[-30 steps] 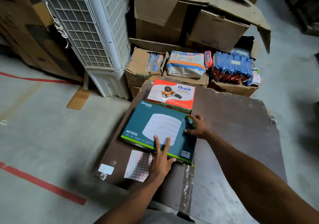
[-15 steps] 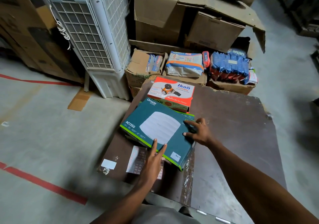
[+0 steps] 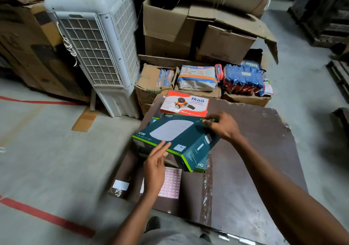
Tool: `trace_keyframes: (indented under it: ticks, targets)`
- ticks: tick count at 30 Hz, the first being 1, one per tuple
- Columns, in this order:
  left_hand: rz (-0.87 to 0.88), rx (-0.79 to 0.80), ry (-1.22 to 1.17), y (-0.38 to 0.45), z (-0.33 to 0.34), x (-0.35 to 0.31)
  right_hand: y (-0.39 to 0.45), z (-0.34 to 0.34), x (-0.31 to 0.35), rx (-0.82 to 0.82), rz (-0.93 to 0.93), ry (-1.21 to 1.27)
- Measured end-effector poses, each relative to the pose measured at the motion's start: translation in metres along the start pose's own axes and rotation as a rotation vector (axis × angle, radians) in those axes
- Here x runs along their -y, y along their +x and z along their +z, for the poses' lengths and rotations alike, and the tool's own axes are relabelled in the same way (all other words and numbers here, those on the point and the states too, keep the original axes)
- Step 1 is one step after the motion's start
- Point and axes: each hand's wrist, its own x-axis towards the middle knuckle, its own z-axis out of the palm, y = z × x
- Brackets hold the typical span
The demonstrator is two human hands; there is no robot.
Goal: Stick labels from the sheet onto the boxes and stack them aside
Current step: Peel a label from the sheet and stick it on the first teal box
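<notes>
A dark teal box (image 3: 175, 137) marked AC1350 is tilted up off the brown board (image 3: 255, 150), its right side raised. My right hand (image 3: 224, 126) grips its far right corner. My left hand (image 3: 154, 167) has straight fingers, the fingertips touching the box's near green edge. Beneath that hand lies the label sheet (image 3: 171, 184), white with red-outlined labels, flat on the board and partly hidden. A second teal box (image 3: 199, 166) shows under the lifted one. An orange and white Ikon box (image 3: 186, 104) lies behind at the board's far edge.
A white air cooler (image 3: 98, 52) stands at left. Open cardboard cartons (image 3: 166, 27) and packets (image 3: 243, 80) crowd the far side. A small white paper scrap (image 3: 120, 185) lies at the board's near left corner. Red tape lines (image 3: 47, 217) cross the concrete floor.
The teal box has risen from flat to tilted, right side up, uncovering the box beneath. My right hand moved up with its corner. My left hand slid back to the near edge.
</notes>
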Motion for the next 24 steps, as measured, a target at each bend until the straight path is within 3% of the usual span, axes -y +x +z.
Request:
trace_keyframes:
  ticks: [6,14,21,24]
  targets:
    - [-0.052,-0.03,-0.153,0.038,-0.012,-0.022,-0.012,-0.026,0.027,-0.115,0.056,0.128]
    - [-0.28,-0.098,-0.356,0.065,-0.008,-0.033,-0.019,-0.051,0.058,-0.221,0.062,0.297]
    - [-0.355,-0.195,-0.415,0.104,-0.013,-0.059,-0.037,-0.066,0.076,-0.229,0.048,0.391]
    - [-0.473,-0.248,-0.495,0.126,-0.012,-0.062,-0.042,-0.067,0.076,-0.217,0.03,0.426]
